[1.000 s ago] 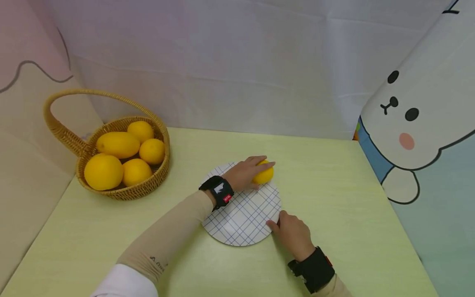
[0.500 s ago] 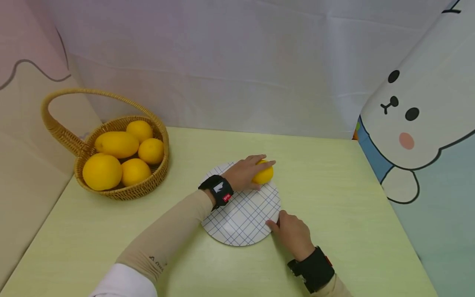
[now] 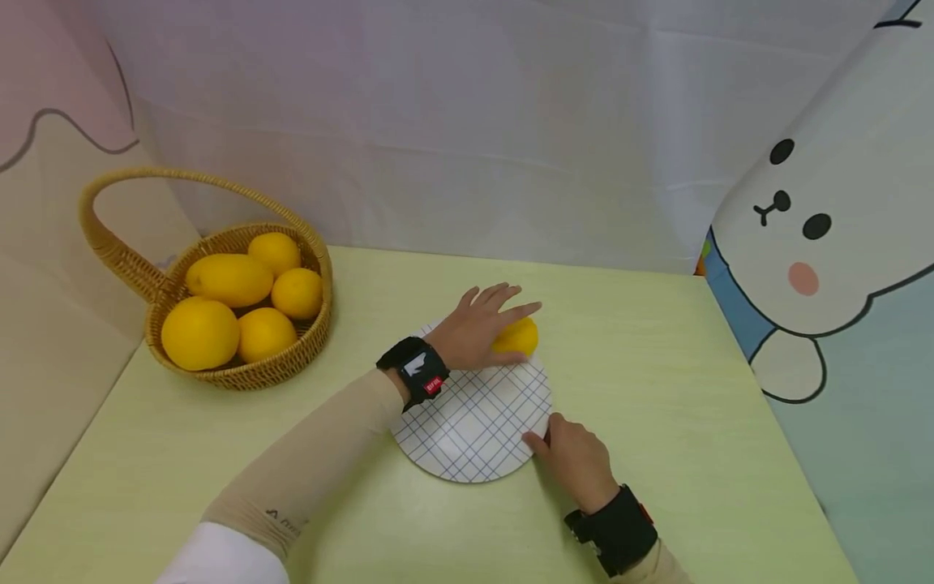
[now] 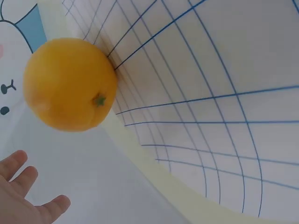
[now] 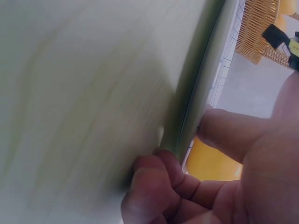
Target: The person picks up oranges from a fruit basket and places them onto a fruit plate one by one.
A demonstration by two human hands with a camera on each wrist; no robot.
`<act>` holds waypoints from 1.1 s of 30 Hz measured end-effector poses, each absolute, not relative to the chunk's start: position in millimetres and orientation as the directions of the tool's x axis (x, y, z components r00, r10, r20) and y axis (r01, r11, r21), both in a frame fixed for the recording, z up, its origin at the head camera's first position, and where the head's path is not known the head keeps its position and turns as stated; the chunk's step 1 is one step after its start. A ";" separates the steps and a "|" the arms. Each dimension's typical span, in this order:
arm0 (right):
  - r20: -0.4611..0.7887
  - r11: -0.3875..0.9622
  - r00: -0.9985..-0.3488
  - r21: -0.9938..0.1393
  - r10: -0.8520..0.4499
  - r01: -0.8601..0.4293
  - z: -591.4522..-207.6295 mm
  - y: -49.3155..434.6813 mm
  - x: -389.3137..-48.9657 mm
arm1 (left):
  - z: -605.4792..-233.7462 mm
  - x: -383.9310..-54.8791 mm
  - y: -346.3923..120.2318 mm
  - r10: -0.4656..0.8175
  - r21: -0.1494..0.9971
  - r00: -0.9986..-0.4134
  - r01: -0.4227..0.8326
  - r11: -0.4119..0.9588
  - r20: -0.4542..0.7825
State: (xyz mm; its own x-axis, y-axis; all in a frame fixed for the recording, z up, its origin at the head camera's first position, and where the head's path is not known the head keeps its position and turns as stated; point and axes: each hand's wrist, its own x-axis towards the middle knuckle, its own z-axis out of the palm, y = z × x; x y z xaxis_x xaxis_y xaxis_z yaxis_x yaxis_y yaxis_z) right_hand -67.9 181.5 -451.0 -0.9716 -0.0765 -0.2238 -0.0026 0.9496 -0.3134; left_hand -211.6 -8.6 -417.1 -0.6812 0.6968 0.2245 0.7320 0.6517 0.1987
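The right hand (image 3: 580, 462) pinches the rim of the checked plate (image 3: 474, 430), while the left hand (image 3: 474, 332) grasps nothing, its fingers spread beside the orange (image 3: 520, 339), which sits on the plate near its far edge. In the head view the left hand covers part of the orange and the right fingertips are hidden; the right wrist view shows them curled at the rim. Only the left wrist view reveals the green stem spot and visible fingers apart from the fruit; whether the thumb touches, I cannot tell.

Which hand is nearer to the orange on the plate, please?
The left hand is nearer: it is close beside the orange, on its left in the head view. The right hand is farther away, pinching the near right rim of the blue-gridded plate.
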 end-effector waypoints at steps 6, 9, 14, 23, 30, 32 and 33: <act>-0.218 0.951 -0.973 -0.310 -0.072 -0.001 -449.0 180.3 -67.4 | -395.0 -202.6 -27.7 0.673 0.191 -0.682 0.729 0.657 0.286; -0.212 0.950 -0.975 -0.313 -0.071 -0.001 -448.4 180.0 -66.8 | -381.7 -195.3 -43.2 0.654 0.212 -0.695 0.717 0.664 0.301; -0.215 0.948 -0.974 -0.317 -0.071 0.001 -449.2 180.2 -65.4 | -367.0 -179.0 -77.2 0.587 0.273 -0.747 0.663 0.697 0.312; -0.207 0.949 -0.975 -0.315 -0.076 -0.007 -450.9 179.3 -68.5 | -351.0 -152.1 -153.8 0.431 0.327 -0.807 0.568 0.756 0.404; -0.218 0.948 -0.974 -0.318 -0.066 0.007 -447.8 177.7 -70.7 | -335.9 -136.4 -207.6 0.314 0.389 -0.838 0.498 0.775 0.447; -0.219 0.948 -0.974 -0.318 -0.063 0.010 -446.6 177.6 -71.2 | -332.9 -131.5 -223.3 0.267 0.446 -0.856 0.468 0.763 0.443; -0.218 0.948 -0.974 -0.318 -0.063 0.011 -446.0 177.6 -71.4 | -331.9 -129.1 -231.4 0.240 0.471 -0.866 0.450 0.759 0.439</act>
State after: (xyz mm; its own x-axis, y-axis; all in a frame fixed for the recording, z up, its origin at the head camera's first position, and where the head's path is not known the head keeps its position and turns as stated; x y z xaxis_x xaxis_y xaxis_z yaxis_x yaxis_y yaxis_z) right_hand -71.4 177.6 -446.0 -0.9738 -0.0626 -0.2184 0.0105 0.9479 -0.3185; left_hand -129.1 -231.4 -331.9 -0.8657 0.2399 0.4394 0.4495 0.7588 0.4713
